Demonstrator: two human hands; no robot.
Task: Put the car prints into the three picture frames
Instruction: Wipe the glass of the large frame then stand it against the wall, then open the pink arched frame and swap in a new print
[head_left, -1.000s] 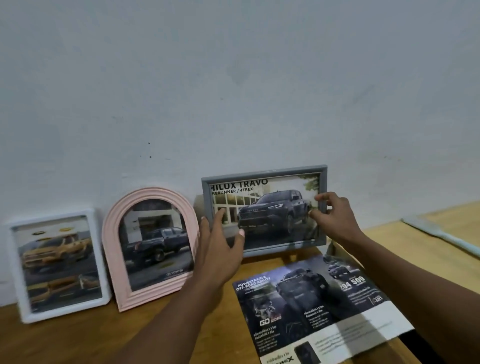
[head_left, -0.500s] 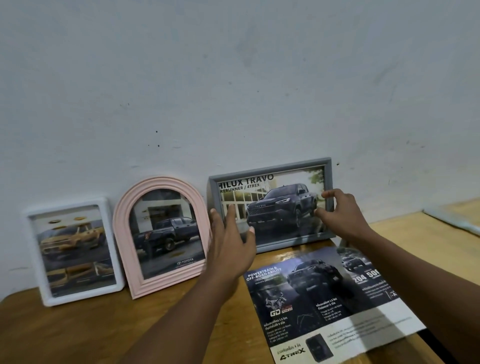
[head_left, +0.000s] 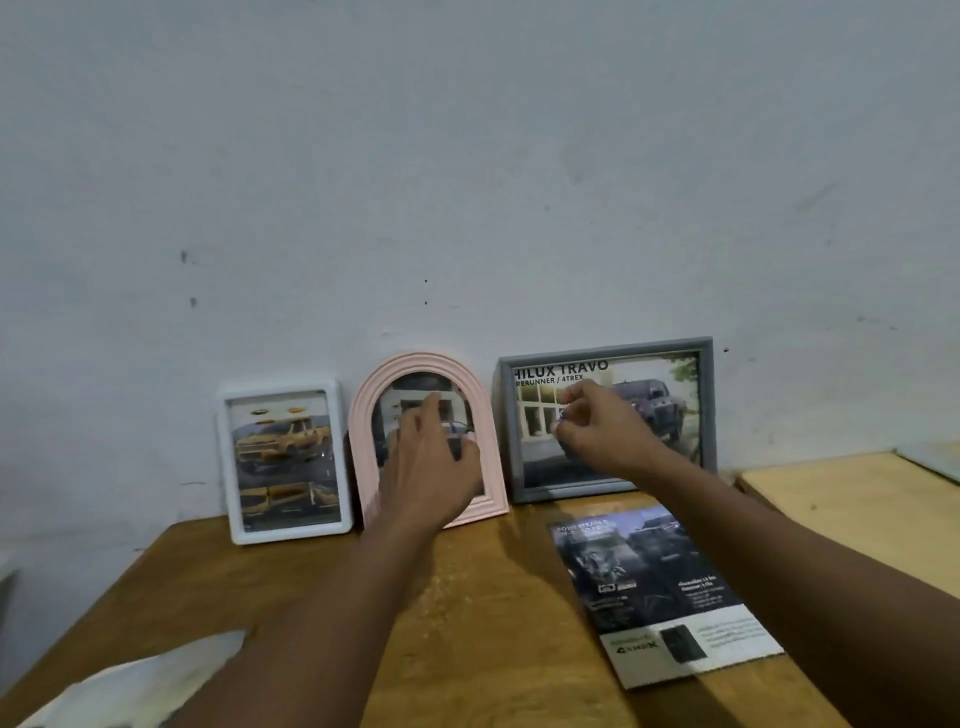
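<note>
Head view shows three frames standing in a row against the wall (head_left: 467, 156) at the back of the table (head_left: 467, 597), each with a car print behind its glass: white frame (head_left: 340, 457) on the left, pink frame (head_left: 366, 415) with an arched top in the middle, grey frame (head_left: 707, 415) on the right. Left hand (head_left: 431, 467) is spread loosely open in front of the pink frame, holding nothing; whether it touches the glass I cannot tell. Right hand (head_left: 602, 431) hangs before the grey frame with fingers curled half-closed, empty as far as I can see. The step looks like final straightening, so light touches at the rims would suit, never pushing a top backward. White and pink frames stand tall, long axis vertical; the grey one lies wide, long axis horizontal. All face the camera. A brochure (head_left: 660, 587) lies flat in front.
</note>
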